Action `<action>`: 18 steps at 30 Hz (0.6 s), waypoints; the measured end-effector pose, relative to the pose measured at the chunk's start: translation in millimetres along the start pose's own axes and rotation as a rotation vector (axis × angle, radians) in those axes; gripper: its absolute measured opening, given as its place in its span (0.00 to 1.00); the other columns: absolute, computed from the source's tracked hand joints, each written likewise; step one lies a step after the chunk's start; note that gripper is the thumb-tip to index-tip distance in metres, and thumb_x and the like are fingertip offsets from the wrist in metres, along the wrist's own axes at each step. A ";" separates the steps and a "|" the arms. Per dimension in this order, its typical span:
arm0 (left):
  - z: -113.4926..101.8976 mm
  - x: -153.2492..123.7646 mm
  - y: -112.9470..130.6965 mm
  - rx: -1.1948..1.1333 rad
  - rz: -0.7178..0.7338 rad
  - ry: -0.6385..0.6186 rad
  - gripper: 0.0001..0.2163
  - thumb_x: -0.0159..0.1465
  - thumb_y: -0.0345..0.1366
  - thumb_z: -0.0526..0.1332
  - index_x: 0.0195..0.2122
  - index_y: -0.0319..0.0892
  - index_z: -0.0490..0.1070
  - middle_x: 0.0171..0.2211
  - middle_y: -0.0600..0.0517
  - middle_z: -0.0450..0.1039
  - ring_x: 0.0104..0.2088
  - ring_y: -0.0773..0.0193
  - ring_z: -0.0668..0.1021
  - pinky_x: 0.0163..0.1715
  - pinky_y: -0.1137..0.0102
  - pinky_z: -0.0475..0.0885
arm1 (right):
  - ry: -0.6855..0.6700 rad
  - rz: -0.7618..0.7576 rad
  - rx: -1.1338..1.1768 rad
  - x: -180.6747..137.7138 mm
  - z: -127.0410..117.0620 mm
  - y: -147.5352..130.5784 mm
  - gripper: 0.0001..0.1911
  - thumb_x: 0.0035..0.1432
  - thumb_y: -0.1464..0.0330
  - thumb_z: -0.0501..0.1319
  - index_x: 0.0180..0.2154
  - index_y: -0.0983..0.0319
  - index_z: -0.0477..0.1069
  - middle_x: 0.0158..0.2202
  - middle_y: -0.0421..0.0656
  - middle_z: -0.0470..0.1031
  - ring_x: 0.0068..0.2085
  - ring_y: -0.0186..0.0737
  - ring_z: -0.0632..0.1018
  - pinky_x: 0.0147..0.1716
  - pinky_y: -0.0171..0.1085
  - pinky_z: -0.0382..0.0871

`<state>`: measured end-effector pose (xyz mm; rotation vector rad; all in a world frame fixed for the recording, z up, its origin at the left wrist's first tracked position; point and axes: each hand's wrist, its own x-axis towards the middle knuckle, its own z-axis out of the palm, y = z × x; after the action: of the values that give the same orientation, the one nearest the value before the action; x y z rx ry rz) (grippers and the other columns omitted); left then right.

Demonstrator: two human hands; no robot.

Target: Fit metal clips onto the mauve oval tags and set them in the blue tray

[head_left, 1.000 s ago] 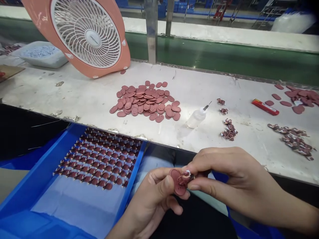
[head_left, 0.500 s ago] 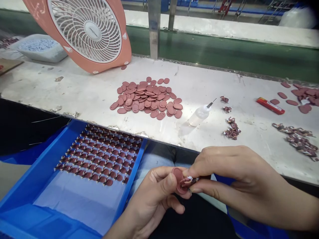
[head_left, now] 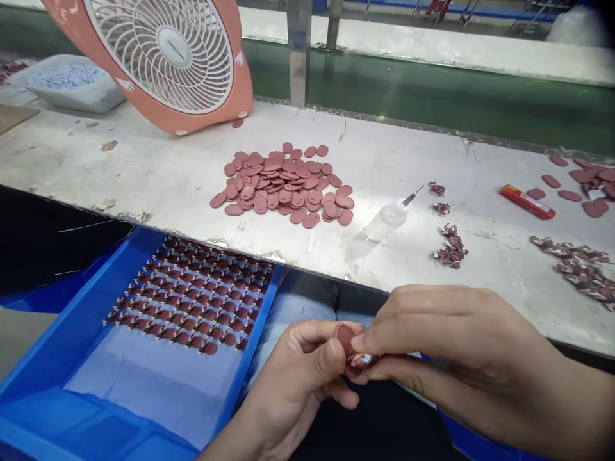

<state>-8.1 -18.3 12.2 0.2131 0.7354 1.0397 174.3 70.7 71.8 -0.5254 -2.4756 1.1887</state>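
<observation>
My left hand [head_left: 300, 378] grips a brown-red oval disc [head_left: 344, 336] between thumb and fingers, in front of the table edge. Against the disc's lower part, my right hand [head_left: 446, 358] pinches a small painted figurine [head_left: 362, 360] in brown with white and yellowish bits. Thumb and forefinger of the right hand cover much of the figurine. On the table lie a heap of similar oval discs [head_left: 283, 186] and a small cluster of figurines [head_left: 450, 246]. A clear bottle with a needle tip [head_left: 387, 219] stands tilted between them.
A blue tray [head_left: 43, 358] at lower left holds rows of discs with figurines on a pale sheet. An orange fan [head_left: 168, 57] leans at the back left beside a white tub [head_left: 91, 89]. A red box [head_left: 526, 202] and more figurines [head_left: 583, 278] lie at right.
The right fingers have shifted slightly over the figurine, and more of its white part shows against the disc. Both hands keep their hold; the view has moved a little.
</observation>
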 end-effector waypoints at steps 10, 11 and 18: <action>7.1 -0.4 2.0 0.037 -0.019 -0.011 0.16 0.50 0.48 0.76 0.23 0.38 0.80 0.19 0.55 0.68 0.22 0.73 0.72 0.23 0.79 0.70 | 0.030 -0.092 0.009 -10.9 0.7 -9.0 0.16 0.64 0.79 0.63 0.53 0.66 0.71 0.44 0.43 0.78 0.41 0.30 0.78 0.42 0.26 0.72; 7.2 0.0 2.2 0.039 -0.021 -0.023 0.17 0.50 0.48 0.76 0.21 0.38 0.78 0.19 0.56 0.67 0.22 0.72 0.71 0.24 0.78 0.70 | 0.031 -0.100 0.011 -11.6 0.8 -9.5 0.16 0.64 0.80 0.63 0.53 0.67 0.71 0.44 0.44 0.77 0.41 0.31 0.78 0.42 0.26 0.72; 4.4 -0.3 -1.0 -0.011 -0.013 -0.051 0.12 0.51 0.43 0.76 0.33 0.43 0.84 0.20 0.56 0.73 0.20 0.74 0.72 0.21 0.79 0.67 | 0.121 -0.044 -0.068 -11.4 7.2 -12.7 0.10 0.65 0.75 0.63 0.48 0.61 0.76 0.36 0.41 0.79 0.32 0.31 0.79 0.31 0.26 0.76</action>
<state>-4.7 -18.3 15.1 0.2244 0.6841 1.0227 178.7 53.2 76.0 -0.5412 -2.4190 1.0285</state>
